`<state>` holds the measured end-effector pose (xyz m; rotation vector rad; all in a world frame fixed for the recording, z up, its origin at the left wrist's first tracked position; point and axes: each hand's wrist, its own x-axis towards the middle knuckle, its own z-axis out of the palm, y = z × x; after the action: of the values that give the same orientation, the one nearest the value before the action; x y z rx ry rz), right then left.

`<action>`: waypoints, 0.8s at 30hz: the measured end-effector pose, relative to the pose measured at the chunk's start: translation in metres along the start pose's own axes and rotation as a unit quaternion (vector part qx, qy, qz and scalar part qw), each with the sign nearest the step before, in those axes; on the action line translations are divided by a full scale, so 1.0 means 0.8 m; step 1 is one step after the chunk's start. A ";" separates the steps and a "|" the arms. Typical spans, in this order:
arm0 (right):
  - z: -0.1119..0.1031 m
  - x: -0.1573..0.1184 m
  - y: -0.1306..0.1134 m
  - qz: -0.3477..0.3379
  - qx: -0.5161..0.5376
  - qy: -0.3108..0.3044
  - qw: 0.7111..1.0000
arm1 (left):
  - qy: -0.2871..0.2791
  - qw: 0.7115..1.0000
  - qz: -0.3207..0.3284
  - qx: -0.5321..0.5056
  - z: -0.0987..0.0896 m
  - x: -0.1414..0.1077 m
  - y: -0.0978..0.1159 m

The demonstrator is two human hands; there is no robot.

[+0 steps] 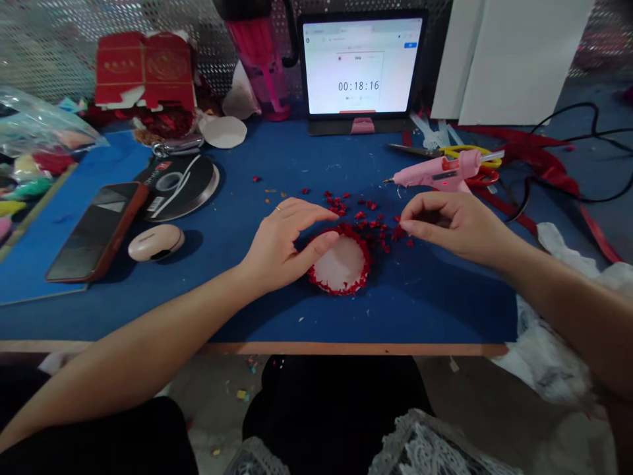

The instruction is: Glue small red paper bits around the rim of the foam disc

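Centrally, the left hand [284,241] lies palm down on the blue table [420,310], fingers loosely spread, its thumb and fingertips touching the rim of the white disc [343,265] at about 10 o'clock; it grips nothing. The disc lies flat near the front edge, ringed by small red pieces glued along its border. The right hand [448,224], at 3 o'clock from the disc, is pinched, thumb and forefinger closed at the edge of the scattered red pieces [368,221]; whether a piece sits between the fingertips cannot be told. These pieces lie loose at 1 o'clock from the disc. Farther out at 2 o'clock rests a pink glue gun [440,173], touching yellow-handled scissors [469,153]. At 12 o'clock stands a tablet [362,64] showing a timer. At 9 to 10 o'clock lie a ribbon spool [178,185], a white oval case [155,241] and a phone [96,231].
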<state>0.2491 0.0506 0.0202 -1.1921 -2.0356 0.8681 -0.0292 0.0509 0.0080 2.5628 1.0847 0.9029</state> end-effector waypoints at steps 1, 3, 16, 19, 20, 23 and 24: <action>0.000 0.000 0.002 -0.007 -0.026 0.011 1.000 | 0.002 1.000 -0.012 0.000 0.000 0.000 -0.001; 0.000 0.000 0.006 -0.027 -0.107 0.030 0.993 | 0.003 0.999 -0.041 0.006 0.001 0.001 -0.003; 0.015 -0.016 -0.006 -0.259 -0.309 0.029 0.914 | -0.044 0.985 -0.146 -0.080 0.001 0.003 -0.010; 0.030 -0.023 -0.011 -0.316 -0.329 -0.044 0.889 | -0.041 0.976 -0.174 -0.126 0.001 0.005 -0.011; 0.035 -0.024 -0.011 -0.326 -0.340 -0.063 0.880 | -0.038 0.974 -0.181 -0.133 -0.001 0.007 -0.013; 0.042 -0.027 -0.011 -0.338 -0.352 -0.093 0.868 | -0.043 0.979 -0.165 -0.109 -0.010 0.012 -0.021; 0.042 -0.027 -0.010 -0.337 -0.349 -0.097 0.869 | -0.058 0.984 -0.143 -0.094 -0.015 0.014 -0.025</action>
<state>0.2278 0.0206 0.0030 -0.6009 -2.7799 -0.1261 -0.0416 0.0723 0.0142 2.2051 1.2289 0.7364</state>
